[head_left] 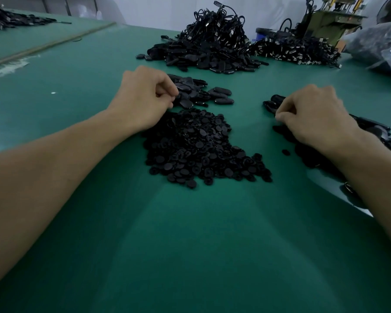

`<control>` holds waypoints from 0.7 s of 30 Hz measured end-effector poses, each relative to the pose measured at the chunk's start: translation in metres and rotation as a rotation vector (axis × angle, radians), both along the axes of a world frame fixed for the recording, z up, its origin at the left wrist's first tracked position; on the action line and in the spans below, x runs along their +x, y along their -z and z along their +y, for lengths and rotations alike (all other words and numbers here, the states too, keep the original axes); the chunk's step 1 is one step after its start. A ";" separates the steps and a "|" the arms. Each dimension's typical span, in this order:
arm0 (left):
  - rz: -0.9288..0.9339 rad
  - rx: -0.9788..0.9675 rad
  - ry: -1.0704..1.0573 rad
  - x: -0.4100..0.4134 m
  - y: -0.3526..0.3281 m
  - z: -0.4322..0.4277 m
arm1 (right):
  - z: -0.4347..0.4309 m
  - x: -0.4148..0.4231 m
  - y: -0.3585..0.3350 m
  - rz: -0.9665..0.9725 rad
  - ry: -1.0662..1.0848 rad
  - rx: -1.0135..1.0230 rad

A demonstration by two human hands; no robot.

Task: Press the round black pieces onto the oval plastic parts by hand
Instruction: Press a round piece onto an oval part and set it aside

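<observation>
A heap of small round black pieces [201,150] lies in the middle of the green table [190,245]. Just beyond it is a small pile of black oval plastic parts [203,93]. My left hand [142,98] is at the left edge of that oval pile, its fingers curled and its fingertips pinching an oval part. My right hand [312,114] rests at the right on another spread of black parts [307,152], fingers curled under; what they hold is hidden.
A big mound of oval parts with cables [210,46] stands at the back centre, with a second heap of connector cables [296,50] to its right. A plastic bag [379,44] sits far right, machinery [332,16] behind, and more black parts [7,18] far left.
</observation>
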State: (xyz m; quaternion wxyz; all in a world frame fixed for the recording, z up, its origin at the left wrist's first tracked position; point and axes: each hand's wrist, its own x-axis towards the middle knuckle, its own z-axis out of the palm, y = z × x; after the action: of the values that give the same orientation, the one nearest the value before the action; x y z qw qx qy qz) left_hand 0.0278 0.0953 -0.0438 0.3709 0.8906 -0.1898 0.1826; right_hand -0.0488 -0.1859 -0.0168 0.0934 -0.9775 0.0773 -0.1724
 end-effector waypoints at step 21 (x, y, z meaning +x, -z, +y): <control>-0.061 -0.131 0.230 -0.043 -0.011 -0.033 | 0.041 -0.010 0.004 -0.030 -0.436 1.055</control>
State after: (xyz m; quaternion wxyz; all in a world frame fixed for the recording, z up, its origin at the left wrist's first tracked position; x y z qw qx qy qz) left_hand -0.0150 0.0627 -0.0331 0.4406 0.8309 -0.2894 0.1781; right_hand -0.0591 -0.1450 -0.0203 0.6033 -0.7894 -0.0520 -0.1010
